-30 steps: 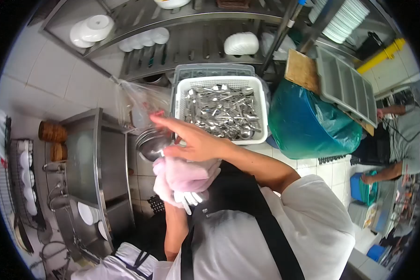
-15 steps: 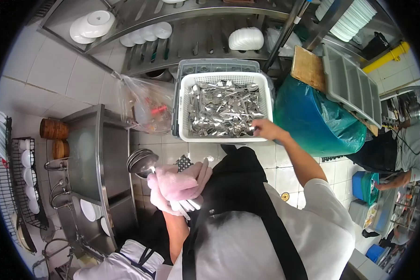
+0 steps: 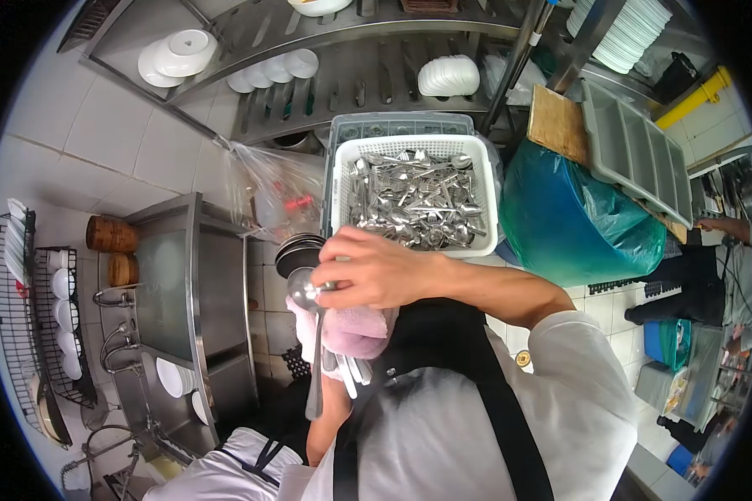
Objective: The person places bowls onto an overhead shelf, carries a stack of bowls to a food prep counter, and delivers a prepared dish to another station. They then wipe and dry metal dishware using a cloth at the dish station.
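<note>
My right hand is closed at the bowl of a metal spoon, whose handle hangs down over the cloth. A folded pink cloth lies over my left hand, which is closed on it with several pieces of cutlery. Their handles stick out below the cloth; my left fingers are mostly hidden. Just beyond my right hand is a white perforated basket full of spoons and forks. It rests on a grey plastic crate.
A steel sink stands at left. A blue bin with a green liner stands right, with a grey divided tray on it. Steel shelves hold crockery at the back. Another person's white-sleeved body is at lower left.
My right hand has come from the basket's near right corner to the pink cloth at my left hand, and now has a spoon. The view has shifted slightly.
</note>
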A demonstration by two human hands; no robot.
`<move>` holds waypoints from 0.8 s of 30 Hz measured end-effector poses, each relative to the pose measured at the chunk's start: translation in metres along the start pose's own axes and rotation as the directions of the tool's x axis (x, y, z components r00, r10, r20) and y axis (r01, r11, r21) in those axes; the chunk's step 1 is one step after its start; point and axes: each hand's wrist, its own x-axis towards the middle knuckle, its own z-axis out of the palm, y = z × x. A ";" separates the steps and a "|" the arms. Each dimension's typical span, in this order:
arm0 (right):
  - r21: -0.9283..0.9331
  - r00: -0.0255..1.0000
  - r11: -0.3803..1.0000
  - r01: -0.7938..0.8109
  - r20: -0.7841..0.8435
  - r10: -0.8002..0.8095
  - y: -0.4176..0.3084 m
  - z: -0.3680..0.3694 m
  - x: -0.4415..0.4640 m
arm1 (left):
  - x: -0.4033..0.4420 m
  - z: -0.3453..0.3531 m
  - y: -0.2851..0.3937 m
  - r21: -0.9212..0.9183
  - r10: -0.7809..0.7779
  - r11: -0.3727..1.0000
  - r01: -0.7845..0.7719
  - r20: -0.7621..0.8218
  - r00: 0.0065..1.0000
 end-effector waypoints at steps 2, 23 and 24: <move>-0.003 0.997 1.000 -0.002 0.082 0.002 0.007 0.011 -0.001 | 0.017 -0.005 -0.005 -0.005 0.002 1.000 -0.002 -0.029 1.000; -0.487 0.408 0.504 -0.713 0.296 0.864 0.299 0.098 -0.086 | -0.053 -0.001 -0.001 -0.020 -0.068 0.998 0.066 -0.473 0.878; -0.538 0.433 0.520 -0.664 0.291 0.853 0.319 0.109 -0.105 | -0.053 -0.003 -0.001 -0.017 -0.080 0.996 0.082 -0.502 0.861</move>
